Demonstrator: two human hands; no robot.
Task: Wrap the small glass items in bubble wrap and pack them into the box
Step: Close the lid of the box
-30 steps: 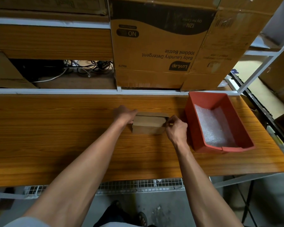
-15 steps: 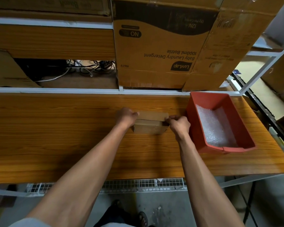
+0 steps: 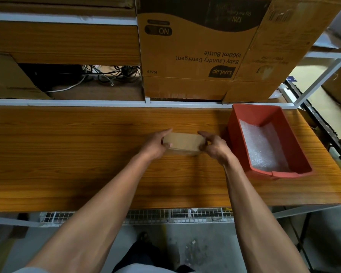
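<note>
Bracing the small brown cardboard box (image 3: pixel 182 142) from both ends, you kept it square on the wood-grain counter (image 3: pixel 71 150), most likely so the closed top flap would stay down. Your left hand (image 3: pixel 155 145) curled its fingers around the left end; your right hand (image 3: pixel 215 146) clasped the right end likewise. Just to the right stood the red plastic bin (image 3: pixel 264 113), holding clear bubble wrap (image 3: pixel 263 148) within easy reach. No glass items were visible.
</note>
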